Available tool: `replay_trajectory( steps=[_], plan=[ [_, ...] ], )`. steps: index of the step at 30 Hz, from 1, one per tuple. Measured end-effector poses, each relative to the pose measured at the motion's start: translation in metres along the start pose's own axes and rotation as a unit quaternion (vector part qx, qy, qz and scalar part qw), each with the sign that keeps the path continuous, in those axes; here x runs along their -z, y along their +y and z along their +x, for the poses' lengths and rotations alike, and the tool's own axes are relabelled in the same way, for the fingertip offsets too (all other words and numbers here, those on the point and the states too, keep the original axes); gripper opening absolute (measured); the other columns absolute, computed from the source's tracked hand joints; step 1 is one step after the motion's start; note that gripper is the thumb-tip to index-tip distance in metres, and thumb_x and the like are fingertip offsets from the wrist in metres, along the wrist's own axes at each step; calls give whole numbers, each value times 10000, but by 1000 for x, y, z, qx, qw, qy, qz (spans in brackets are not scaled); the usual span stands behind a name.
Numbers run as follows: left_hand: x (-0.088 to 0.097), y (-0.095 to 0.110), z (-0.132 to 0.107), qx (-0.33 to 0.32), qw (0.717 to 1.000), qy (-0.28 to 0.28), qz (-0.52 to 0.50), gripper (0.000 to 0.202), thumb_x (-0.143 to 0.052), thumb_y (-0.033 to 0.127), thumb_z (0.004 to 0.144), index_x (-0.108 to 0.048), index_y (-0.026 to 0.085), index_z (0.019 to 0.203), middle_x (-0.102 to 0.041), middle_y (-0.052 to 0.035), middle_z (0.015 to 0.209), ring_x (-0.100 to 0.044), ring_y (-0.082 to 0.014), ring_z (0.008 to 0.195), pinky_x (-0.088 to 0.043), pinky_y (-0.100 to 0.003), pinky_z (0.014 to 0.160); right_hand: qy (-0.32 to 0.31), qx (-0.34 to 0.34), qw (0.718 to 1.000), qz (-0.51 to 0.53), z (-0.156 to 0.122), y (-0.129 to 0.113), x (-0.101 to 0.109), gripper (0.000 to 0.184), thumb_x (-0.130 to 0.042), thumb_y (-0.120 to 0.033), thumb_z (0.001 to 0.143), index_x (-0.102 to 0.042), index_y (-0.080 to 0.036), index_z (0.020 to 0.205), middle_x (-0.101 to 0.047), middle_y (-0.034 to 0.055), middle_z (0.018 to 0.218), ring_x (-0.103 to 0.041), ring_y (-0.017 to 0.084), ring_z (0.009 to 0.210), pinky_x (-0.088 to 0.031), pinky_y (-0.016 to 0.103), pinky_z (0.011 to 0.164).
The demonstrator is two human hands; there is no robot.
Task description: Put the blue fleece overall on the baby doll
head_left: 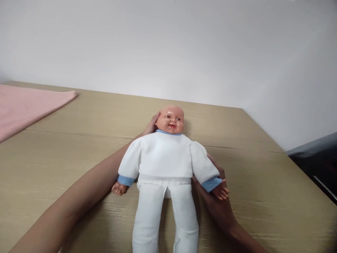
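Observation:
A baby doll (165, 154) in a white fleecy top with blue cuffs and white trousers is face up in the middle of the view, its arms spread and its feet out of view below. My left hand (151, 126) cups the side and back of the doll's head, with most of its fingers hidden behind it. On the other side, my right hand (212, 203) grips the doll's side at the waist, partly covered by the doll's sleeve and hand. How far the doll is lifted off the table, if at all, I cannot tell.
The doll is over a wood-grained table (252, 182) with a seam running across it. A pink cloth (28, 105) lies flat at the far left. Behind the table stands a plain pale wall (158, 45). A dark object (318, 161) is beyond the right edge.

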State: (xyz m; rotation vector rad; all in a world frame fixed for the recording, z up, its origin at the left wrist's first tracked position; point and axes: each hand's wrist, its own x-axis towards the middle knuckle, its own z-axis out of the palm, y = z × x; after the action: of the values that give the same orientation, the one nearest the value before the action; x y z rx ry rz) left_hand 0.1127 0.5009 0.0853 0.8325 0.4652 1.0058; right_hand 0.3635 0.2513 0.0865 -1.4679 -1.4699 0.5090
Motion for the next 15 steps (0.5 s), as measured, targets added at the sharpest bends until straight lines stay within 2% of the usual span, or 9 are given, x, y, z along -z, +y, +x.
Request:
replay_trajectory(
  steps=[4, 8, 11, 15],
  plan=[
    [6, 16, -4, 47, 998, -25, 34, 768, -647, 788, 982, -784, 158, 1400, -820, -138, 1425, -627, -432, 1538, -437, -557, 1375, -28, -38, 998, 33, -9, -6, -1, 770, -837, -465, 964, -542, -290, 1653, -706, 123, 1565, -755, 302, 1330, -616, 451, 1182],
    [8, 27, -7, 71, 996, -13, 58, 720, -664, 753, 980, -790, 171, 1384, -853, -136, 1348, -680, -464, 1470, -500, -582, 1323, -33, -44, 998, 29, -6, -2, -2, 749, -823, -415, 940, -568, -289, 1632, -692, 125, 1597, -705, 323, 1428, -533, 519, 1280],
    [9, 29, -8, 90, 994, -22, 58, 706, -670, 722, 996, -785, 157, 1405, -841, -147, 1376, -687, -459, 1463, -511, -566, 1316, -37, -45, 998, 9, -7, 2, -2, 756, -821, -388, 915, -584, -285, 1626, -687, 130, 1617, -702, 341, 1436, -531, 542, 1274],
    [16, 27, -7, 76, 995, -21, 63, 688, -680, 660, 1032, -735, 165, 1505, -795, -146, 1474, -651, -406, 1519, -452, -533, 1367, -31, -45, 998, -40, -12, -1, 2, 758, -804, -347, 886, -603, -304, 1615, -739, 112, 1548, -740, 352, 1361, -584, 540, 1190]
  ],
)
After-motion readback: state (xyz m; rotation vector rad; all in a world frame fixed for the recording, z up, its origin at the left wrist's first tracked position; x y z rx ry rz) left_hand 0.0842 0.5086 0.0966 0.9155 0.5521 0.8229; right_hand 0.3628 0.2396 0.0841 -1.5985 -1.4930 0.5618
